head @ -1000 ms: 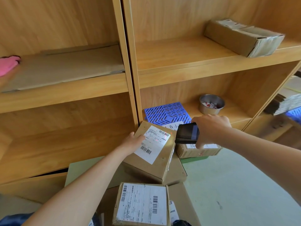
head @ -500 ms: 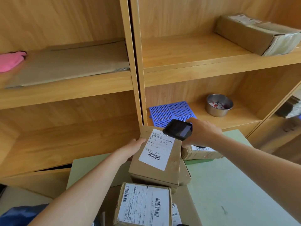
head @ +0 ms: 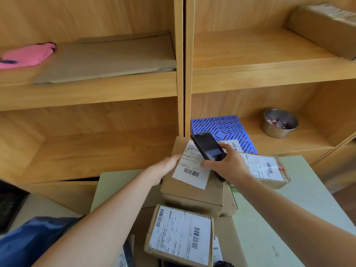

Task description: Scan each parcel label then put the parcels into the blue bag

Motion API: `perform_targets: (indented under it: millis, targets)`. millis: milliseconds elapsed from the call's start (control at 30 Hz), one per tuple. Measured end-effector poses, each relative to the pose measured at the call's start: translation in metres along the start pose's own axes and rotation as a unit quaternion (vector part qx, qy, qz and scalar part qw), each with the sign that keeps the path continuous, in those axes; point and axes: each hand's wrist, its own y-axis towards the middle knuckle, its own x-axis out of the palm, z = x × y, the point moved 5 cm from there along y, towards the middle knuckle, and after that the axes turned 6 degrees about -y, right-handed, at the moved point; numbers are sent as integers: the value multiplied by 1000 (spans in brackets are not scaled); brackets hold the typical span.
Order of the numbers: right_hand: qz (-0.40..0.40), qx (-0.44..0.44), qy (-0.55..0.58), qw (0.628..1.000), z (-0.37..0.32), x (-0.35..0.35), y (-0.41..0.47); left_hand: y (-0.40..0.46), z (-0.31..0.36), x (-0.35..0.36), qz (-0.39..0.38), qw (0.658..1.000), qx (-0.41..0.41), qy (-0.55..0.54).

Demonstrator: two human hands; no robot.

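Note:
A brown parcel [head: 192, 191] with a white barcode label [head: 189, 173] sits on top of the pile in the middle. My left hand [head: 165, 167] holds its left edge, thumb on the label's corner. My right hand [head: 228, 163] grips a black handheld scanner [head: 208, 147] just above the label, screen facing up. A second labelled parcel [head: 181, 236] lies nearest me, and a third one [head: 264, 168] lies to the right behind my right hand. A fold of the blue bag [head: 28, 239] shows at the lower left.
The parcels rest on a pale green table [head: 269, 218] in front of wooden shelves [head: 181, 83]. A blue plastic grid [head: 225, 130] and a metal bowl [head: 279, 123] stand on the lower right shelf. Flat cardboard [head: 107, 56], a pink cloth [head: 27, 55] and a box [head: 323, 31] lie higher up.
My right hand has brought the scanner left and down over the parcel's label, turning its screen upward. My left hand keeps holding the parcel, which now lies flatter on the pile.

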Motion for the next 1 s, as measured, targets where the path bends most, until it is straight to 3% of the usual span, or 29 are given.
perform_targets:
  millis: [167,567,867,1000]
  targets:
    - [-19,-41,-33,998,-45,20,-13,-21,-4,-42,10,998,44,-46]
    - [-52,-177,-91,979,-189,139,-65,-73,-85,-203,131,967,115,-188]
    - [-123,-286,-152,938,-300,291,-118,-110,-214,-340,263,910,95,-307]
    - [-175,-311,-175,918,-332,360,-149,-125,-285,-385,288,895,65,-335]
